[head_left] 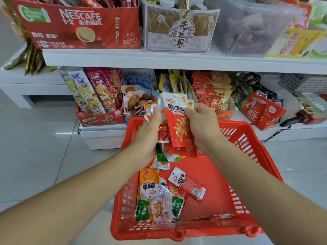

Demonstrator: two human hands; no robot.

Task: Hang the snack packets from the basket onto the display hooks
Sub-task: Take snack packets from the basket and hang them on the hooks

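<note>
A red plastic basket [221,175] stands on the floor in front of the shelves, with several snack packets [159,197] lying in its left half. Above it my left hand [147,135] grips a bunch of packets [163,133] by their upper ends. My right hand [201,124] pinches a red and white packet [178,124] at the front of that bunch, fingers at its top edge. A red packet with a white end [188,184] lies apart near the basket's middle. No display hooks are visible.
A low shelf behind the basket holds boxes of snacks: stick packets [95,91] at left, red packets [212,92] at right. The upper shelf [177,59] carries a red Nescafe box [79,25] and a paper-labelled box [180,30]. Pale floor tiles [44,138] lie to the left.
</note>
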